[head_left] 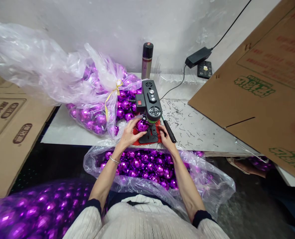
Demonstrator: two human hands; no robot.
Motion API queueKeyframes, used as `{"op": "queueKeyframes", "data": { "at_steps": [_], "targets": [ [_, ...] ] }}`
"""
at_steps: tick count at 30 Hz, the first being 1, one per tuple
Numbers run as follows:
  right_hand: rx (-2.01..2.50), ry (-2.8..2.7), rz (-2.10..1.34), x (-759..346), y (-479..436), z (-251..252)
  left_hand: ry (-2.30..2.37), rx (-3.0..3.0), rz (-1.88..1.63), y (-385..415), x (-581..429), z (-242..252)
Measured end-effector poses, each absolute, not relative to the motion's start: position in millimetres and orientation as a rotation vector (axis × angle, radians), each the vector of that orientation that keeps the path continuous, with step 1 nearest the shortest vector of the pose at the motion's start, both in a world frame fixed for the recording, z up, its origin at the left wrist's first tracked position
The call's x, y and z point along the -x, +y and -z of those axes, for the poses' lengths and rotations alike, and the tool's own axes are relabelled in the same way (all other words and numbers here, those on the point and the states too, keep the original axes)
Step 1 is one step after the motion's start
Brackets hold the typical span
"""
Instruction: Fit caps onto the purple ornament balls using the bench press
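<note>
Tabletop (197, 132): white, strewn with metal scraps
Wall (112, 26): grey, scuffed
Left hand (130, 132): holding purple ball (142, 125)
Right hand (165, 135): fingers curled against black machine (151, 106)

Purple ornament ball (142, 125): glossy, faceted, mirror-bright; sits beneath the head of the machine, at 12 o'clock from the wearer, cupped from 9 o'clock by the left hand (130, 132).

Black benchtop machine (151, 105): upright on a red mat, red switch on its 9 o'clock side, handle slanting toward 4 o'clock; right hand (165, 136) at its base.
</note>
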State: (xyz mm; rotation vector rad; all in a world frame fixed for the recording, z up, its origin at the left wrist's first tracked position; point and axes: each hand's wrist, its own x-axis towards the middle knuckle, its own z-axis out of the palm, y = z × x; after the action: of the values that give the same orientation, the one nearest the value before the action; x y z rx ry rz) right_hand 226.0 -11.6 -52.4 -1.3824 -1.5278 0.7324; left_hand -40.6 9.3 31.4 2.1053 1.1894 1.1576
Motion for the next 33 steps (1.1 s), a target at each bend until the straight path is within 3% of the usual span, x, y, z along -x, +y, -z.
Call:
{"op": "queueKeyframes", "data": {
  "at_steps": [33],
  "targets": [
    [1.362, -1.526, -0.719, -224.4, -11.8, 51.4, 1.211, -2.056, -1.207, 11.9, 37.6, -24.2]
  ]
}}
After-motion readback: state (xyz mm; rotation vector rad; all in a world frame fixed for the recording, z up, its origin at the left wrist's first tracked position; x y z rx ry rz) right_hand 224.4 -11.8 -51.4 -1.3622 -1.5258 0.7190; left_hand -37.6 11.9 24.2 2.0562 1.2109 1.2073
